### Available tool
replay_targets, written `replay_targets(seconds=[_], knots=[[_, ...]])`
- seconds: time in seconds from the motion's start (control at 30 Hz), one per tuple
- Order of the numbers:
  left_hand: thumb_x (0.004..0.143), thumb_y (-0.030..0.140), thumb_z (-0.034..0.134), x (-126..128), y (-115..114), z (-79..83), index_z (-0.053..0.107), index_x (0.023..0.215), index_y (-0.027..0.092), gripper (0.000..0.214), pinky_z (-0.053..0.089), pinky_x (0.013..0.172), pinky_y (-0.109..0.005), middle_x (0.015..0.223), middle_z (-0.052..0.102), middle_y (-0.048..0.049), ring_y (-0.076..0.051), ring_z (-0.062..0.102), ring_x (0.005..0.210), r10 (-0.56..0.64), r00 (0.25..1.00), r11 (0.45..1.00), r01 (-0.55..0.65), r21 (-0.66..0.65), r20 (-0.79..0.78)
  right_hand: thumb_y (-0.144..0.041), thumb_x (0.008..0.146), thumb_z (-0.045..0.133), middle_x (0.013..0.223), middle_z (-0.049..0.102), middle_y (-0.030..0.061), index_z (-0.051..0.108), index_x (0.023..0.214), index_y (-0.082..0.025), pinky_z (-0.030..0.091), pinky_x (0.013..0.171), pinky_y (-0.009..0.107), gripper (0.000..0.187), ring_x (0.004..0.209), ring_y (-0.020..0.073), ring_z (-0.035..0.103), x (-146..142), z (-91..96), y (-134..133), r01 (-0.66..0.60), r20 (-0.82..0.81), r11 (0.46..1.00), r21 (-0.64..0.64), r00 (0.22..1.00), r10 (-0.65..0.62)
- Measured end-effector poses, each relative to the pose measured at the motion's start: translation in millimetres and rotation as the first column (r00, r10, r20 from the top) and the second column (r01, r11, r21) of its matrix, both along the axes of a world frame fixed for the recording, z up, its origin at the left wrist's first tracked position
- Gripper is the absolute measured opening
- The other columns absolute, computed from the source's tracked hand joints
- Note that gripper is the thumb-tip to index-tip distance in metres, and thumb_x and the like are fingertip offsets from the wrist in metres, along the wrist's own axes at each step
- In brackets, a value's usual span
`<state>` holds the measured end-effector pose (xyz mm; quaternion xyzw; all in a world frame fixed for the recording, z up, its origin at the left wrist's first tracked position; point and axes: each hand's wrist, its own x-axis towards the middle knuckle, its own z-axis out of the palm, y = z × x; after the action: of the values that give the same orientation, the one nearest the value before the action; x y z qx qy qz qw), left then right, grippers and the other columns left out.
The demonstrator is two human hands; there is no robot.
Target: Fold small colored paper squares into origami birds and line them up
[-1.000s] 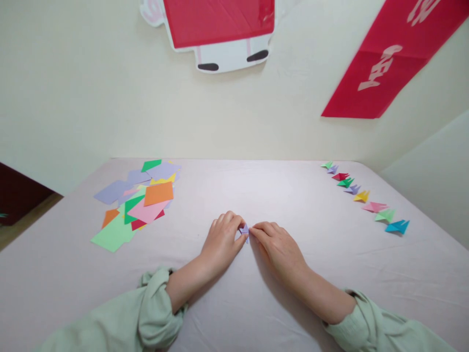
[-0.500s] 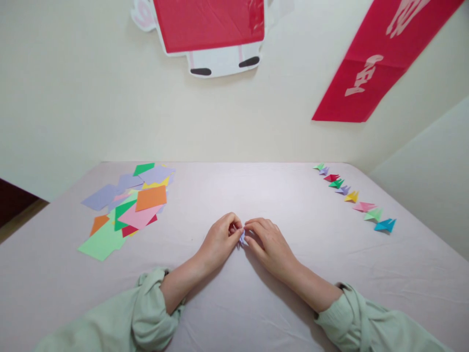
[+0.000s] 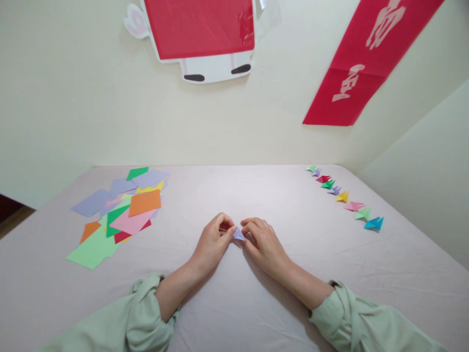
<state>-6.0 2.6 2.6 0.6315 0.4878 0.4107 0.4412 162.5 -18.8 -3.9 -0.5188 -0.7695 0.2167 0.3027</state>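
A small folded piece of lavender origami paper (image 3: 239,234) is just above or on the table at the middle. My left hand (image 3: 217,239) is closed, its thumb and forefinger pinching the left end of this paper. To the right, my right hand (image 3: 266,244) has its thumb and forefinger apart, close beside the paper's pointed end. Whether the right thumb touches that tip I cannot tell. Part of the paper is hidden behind the left fingertips.
Loose coloured paper sheets (image 3: 88,244) lie overlapping at the left. Several small folded paper figures stand in a slanting row at the right, a blue figure (image 3: 374,224) nearest. A pale cloth covers the table (image 3: 227,313), which meets the wall (image 3: 205,127) at the back.
The lavender paper has turned, and more of a flat pointed face shows beside my left fingertips. My right fingers are slightly farther from my left ones. The whole view has shifted a little.
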Motion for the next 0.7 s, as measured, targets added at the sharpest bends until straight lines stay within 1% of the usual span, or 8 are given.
replay_targets(seconds=[0.1, 0.2, 0.3, 0.37, 0.5, 0.6, 0.7], knots=[[0.083, 0.02, 0.057, 1.8, -1.9, 0.3, 0.056, 0.078, 0.018, 0.006, 0.047, 0.067, -0.023, 0.076, 0.059, 0.0024, -0.012, 0.059, 0.071, -0.008, 1.0, 1.0, 0.008, 0.006, 0.014, -0.009, 0.085, 0.058, 0.107, 0.063, 0.005, 0.055, 0.083, -0.021, 0.039, 0.088, 0.038, 0.012, 0.101, 0.0213, 0.055, -0.4, 0.7, 0.9, 0.021, -0.085, 1.0, -0.019, 0.996, -0.023], [0.085, 0.023, 0.057, 1.8, -3.4, -0.4, 0.059, 0.086, 0.018, 0.005, 0.049, 0.072, -0.025, 0.086, 0.061, -0.0009, -0.014, 0.06, 0.08, -0.037, 0.999, 0.999, 0.037, 0.029, 0.009, -0.013, 0.087, 0.058, 0.095, 0.064, 0.0032, 0.055, 0.081, -0.021, 0.041, 0.082, 0.034, 0.01, 0.09, 0.0192, 0.057, 0.8, 2.0, 3.5, 0.029, -0.202, 0.998, -0.055, 0.979, -0.039], [0.086, 0.021, 0.057, 0.5, -4.3, 0.2, 0.062, 0.098, 0.019, 0.013, 0.049, 0.074, -0.026, 0.098, 0.061, -0.0036, -0.015, 0.06, 0.084, -0.058, 0.998, 0.996, 0.06, 0.059, -0.031, -0.018, 0.089, 0.055, 0.081, 0.063, 0.001, 0.057, 0.081, -0.02, 0.042, 0.073, 0.03, 0.009, 0.077, 0.0169, 0.057, 2.4, 4.1, 5.6, 0.004, -0.308, 0.991, -0.137, 0.95, -0.046], [0.085, 0.018, 0.057, -0.1, -4.6, 1.0, 0.062, 0.101, 0.019, 0.017, 0.049, 0.072, -0.026, 0.099, 0.06, -0.0038, -0.015, 0.059, 0.083, -0.076, 0.995, 0.995, 0.079, 0.064, -0.058, -0.02, 0.09, 0.053, 0.078, 0.062, 0.0001, 0.058, 0.082, -0.019, 0.042, 0.069, 0.028, 0.01, 0.073, 0.0157, 0.057, 2.7, 5.6, 5.7, -0.019, -0.352, 0.984, -0.175, 0.935, -0.044], [0.083, 0.014, 0.056, -0.5, -4.7, 0.9, 0.063, 0.093, 0.019, 0.013, 0.047, 0.07, -0.026, 0.091, 0.06, -0.0019, -0.014, 0.057, 0.079, -0.096, 0.992, 0.991, 0.103, 0.08, -0.083, -0.022, 0.091, 0.053, 0.078, 0.062, -0.0007, 0.058, 0.083, -0.019, 0.042, 0.069, 0.026, 0.01, 0.073, 0.0144, 0.057, 1.7, 7.8, 3.6, -0.062, -0.395, 0.98, -0.189, 0.919, -0.018], [0.082, 0.015, 0.056, -1.0, -4.1, 0.9, 0.062, 0.085, 0.018, 0.007, 0.046, 0.068, -0.025, 0.085, 0.058, -0.0008, -0.014, 0.056, 0.075, -0.067, 0.994, 0.993, 0.075, 0.096, -0.089, -0.024, 0.093, 0.05, 0.082, 0.062, 0.0001, 0.059, 0.087, -0.019, 0.043, 0.072, 0.026, 0.012, 0.078, 0.0148, 0.057, 0.7, 8.0, 2.2, -0.077, -0.412, 0.98, -0.181, 0.911, -0.005], [0.083, 0.017, 0.057, -2.1, -3.6, 2.0, 0.062, 0.081, 0.018, 0.006, 0.045, 0.068, -0.025, 0.084, 0.057, -0.0009, -0.014, 0.055, 0.076, -0.037, 0.992, 0.992, 0.051, 0.114, -0.117, -0.02, 0.09, 0.053, 0.088, 0.062, 0.0007, 0.059, 0.091, -0.02, 0.044, 0.076, 0.028, 0.006, 0.083, 0.0157, 0.058, 0.2, 7.4, 1.5, -0.083, -0.414, 0.985, -0.148, 0.91, 0.014]])
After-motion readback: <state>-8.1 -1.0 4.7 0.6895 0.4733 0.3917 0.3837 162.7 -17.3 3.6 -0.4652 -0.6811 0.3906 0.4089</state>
